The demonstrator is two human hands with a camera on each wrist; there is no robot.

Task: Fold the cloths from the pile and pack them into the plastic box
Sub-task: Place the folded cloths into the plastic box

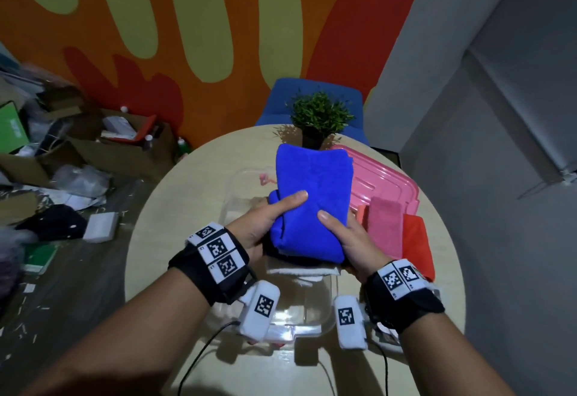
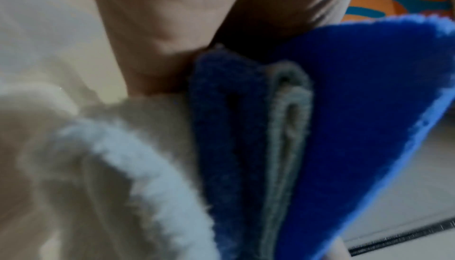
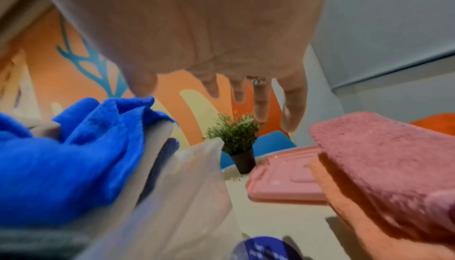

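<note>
The folded blue cloth (image 1: 312,202) sits in my two-handed grip above the clear plastic box (image 1: 315,308), my left hand (image 1: 262,227) and right hand (image 1: 349,239) each clasping a side, thumbs on top. Darker and white folded cloths lie stacked beneath it. To my right, pink (image 1: 385,224) and red (image 1: 416,242) cloths lie against the pink lid (image 1: 387,177) on the surface (image 1: 175,224), the potted plant (image 1: 318,117) beyond.

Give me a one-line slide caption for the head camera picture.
Both hands, left hand and right hand, hold a folded blue cloth over the clear plastic box.
</note>
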